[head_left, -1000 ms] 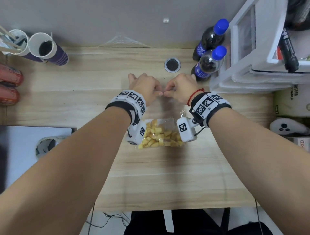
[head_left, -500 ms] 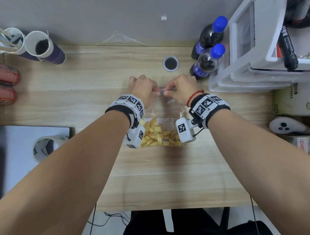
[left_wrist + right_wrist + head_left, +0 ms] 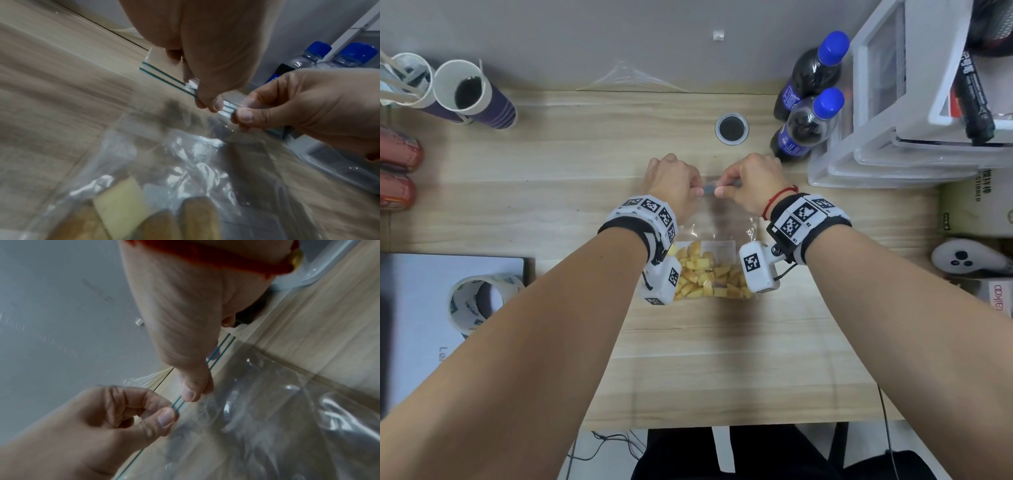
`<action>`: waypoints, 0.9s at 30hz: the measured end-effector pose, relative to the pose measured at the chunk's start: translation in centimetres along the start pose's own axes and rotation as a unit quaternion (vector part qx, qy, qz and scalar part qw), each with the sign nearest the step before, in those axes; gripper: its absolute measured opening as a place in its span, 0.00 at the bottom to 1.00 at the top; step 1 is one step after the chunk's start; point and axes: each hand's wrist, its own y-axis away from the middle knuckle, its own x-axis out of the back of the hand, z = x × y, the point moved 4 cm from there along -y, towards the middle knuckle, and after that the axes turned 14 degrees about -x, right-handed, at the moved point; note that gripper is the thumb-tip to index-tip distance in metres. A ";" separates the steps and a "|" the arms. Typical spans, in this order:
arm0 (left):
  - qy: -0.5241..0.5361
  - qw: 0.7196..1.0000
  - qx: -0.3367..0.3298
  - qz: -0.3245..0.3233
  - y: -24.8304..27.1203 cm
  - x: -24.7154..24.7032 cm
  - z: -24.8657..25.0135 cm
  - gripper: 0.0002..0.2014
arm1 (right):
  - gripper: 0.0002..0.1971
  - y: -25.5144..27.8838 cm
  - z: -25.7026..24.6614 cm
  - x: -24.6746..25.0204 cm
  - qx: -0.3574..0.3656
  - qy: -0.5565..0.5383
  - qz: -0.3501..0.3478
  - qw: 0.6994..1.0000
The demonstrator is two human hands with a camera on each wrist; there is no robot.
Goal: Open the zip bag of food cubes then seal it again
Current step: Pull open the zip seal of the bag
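A clear zip bag (image 3: 717,228) lies on the wooden table (image 3: 571,205), with yellow food cubes (image 3: 709,274) heaped at its near end. The far end carries a zip strip (image 3: 162,71) marked by two thin green lines. My left hand (image 3: 697,191) pinches this strip left of centre, thumb on the near side. My right hand (image 3: 720,191) pinches it just to the right, and a short piece of strip shows between the two thumbs. The right wrist view shows the same green lines (image 3: 220,350) running under my right thumb (image 3: 195,386). Whether the zip is sealed I cannot tell.
Two blue-capped dark bottles (image 3: 804,126) stand right of the hands beside white plastic drawers (image 3: 893,137). A small round black-filled lid (image 3: 731,127) sits beyond the bag. Paper cups (image 3: 469,92) are at the far left, a tape roll (image 3: 479,301) at the near left.
My thumbs were touching at the middle of the bag's top edge. They have since slid a little apart, and a short stretch of the zip strip now shows between them.
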 end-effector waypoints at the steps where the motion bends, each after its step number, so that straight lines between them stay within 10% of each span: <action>1: 0.002 1.000 0.001 0.000 0.1 0.0 0.1 0.10 | 0.07 0.0 0.0 0.0 0.000 0.002 0.000 1.000; 27: 0.048 0.998 0.042 0.015 1.8 0.3 -1.8 0.11 | 0.08 -0.4 1.1 -0.6 -0.016 -0.020 -0.017 1.000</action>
